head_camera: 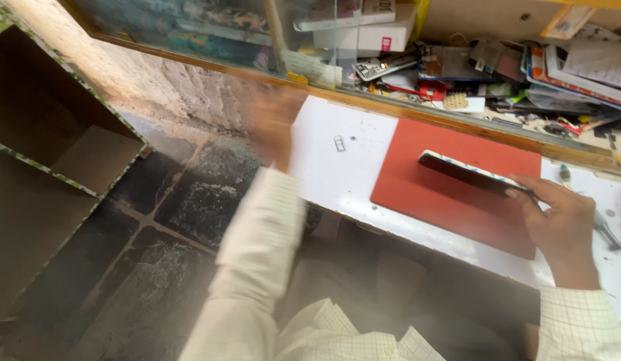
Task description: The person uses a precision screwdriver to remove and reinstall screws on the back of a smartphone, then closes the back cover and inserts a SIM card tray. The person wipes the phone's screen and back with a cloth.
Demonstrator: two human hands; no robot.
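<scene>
The right hand rests on the white surface near the person's body, its fingers curled round the near end of a dark phone with a patterned edge. The phone lies tilted on the red mat, one long edge lifted, and reaches away to the left of those fingers. The grip looks light, thumb and fingertips pinching the end rather than wrapping the whole body.

To handle the phone well from here, I would judge that the fingers should keep it low over the mat, so a slip ends on the soft pad and not the bare surface. Holding by the edges, off the dark face, seems the safer hold.

The left hand is raised beyond the left of the mat and badly blurred; whether its fingers are spread or closed I cannot tell, and nothing shows in them. Just past it, well left of the phone, a small metal tray-like part lies on the surface, easily knocked off by a careless sweep.

Farther off, behind a wooden ledge, sits a clutter of parts and packets.
</scene>
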